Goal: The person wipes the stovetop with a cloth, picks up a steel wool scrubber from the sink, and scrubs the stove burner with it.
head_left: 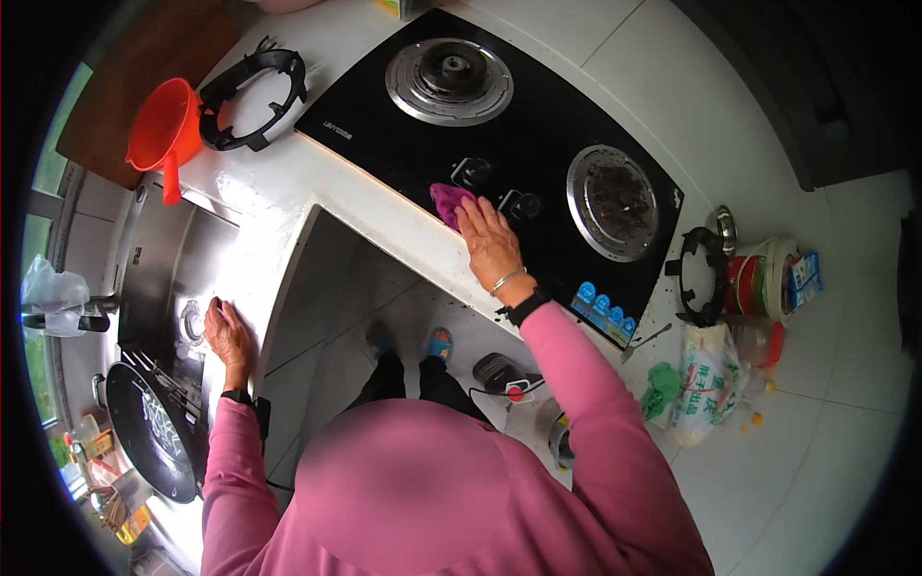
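Observation:
A purple cloth (448, 204) lies at the front edge of the black glass stove (375, 125), beside the two control knobs. My right hand (490, 240) presses on it, fingers together over its right side. On the left, my left hand (228, 336) rests at the edge of the steel sink (204, 252), its fingers bent; what is under them, if anything, is hidden. Dark residue covers the right burner (613, 202). The left burner (449, 82) has its round cap in the middle. Both pot supports are off the stove.
One black pot support (254, 100) lies beside a red ladle (163, 130) at the upper left; another (699, 276) is right of the stove, near jars and a plastic bag (706, 384). A black wok (154, 432) stands at the lower left. Bottles stand on the floor.

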The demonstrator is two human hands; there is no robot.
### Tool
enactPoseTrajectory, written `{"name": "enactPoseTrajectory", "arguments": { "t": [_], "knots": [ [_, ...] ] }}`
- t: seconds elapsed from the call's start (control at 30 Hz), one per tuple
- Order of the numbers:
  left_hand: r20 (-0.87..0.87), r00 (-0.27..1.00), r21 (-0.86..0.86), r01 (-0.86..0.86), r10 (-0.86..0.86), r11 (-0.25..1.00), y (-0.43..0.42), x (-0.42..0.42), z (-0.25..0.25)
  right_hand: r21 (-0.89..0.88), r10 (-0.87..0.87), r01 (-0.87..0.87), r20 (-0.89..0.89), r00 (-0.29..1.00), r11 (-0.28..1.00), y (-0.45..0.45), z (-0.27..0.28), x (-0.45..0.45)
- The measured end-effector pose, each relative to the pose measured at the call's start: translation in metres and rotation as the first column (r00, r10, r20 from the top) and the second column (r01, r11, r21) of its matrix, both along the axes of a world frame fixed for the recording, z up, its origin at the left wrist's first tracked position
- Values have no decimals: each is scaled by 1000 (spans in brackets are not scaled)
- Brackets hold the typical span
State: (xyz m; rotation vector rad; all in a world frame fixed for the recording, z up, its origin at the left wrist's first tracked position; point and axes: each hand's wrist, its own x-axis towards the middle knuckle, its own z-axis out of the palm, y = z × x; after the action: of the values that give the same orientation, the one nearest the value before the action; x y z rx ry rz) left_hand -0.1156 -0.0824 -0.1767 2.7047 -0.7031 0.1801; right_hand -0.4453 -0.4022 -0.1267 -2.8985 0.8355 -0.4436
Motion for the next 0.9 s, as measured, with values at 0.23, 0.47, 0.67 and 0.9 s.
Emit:
{"name": "enactPoseTrajectory", "arguments": {
  "t": [0.23,0.47,0.67,0.9],
  "knots": [
    [12,1000,-36,-18,19,999,-7,-5,10,364,25,40,-171,985,931,19,38,-105],
    [13,999,-2,-40,40,999,-9,-3,8,616,-411,179,258,874,767,-90,123,-119],
    [83,996,-31,-10,13,999,-4,0,-1,559,-645,415,310,698,718,-277,59,-87],
    [78,996,-32,-45,48,998,-7,-1,0,438,-620,502,181,764,746,-404,-4,-26]
  ]
}}
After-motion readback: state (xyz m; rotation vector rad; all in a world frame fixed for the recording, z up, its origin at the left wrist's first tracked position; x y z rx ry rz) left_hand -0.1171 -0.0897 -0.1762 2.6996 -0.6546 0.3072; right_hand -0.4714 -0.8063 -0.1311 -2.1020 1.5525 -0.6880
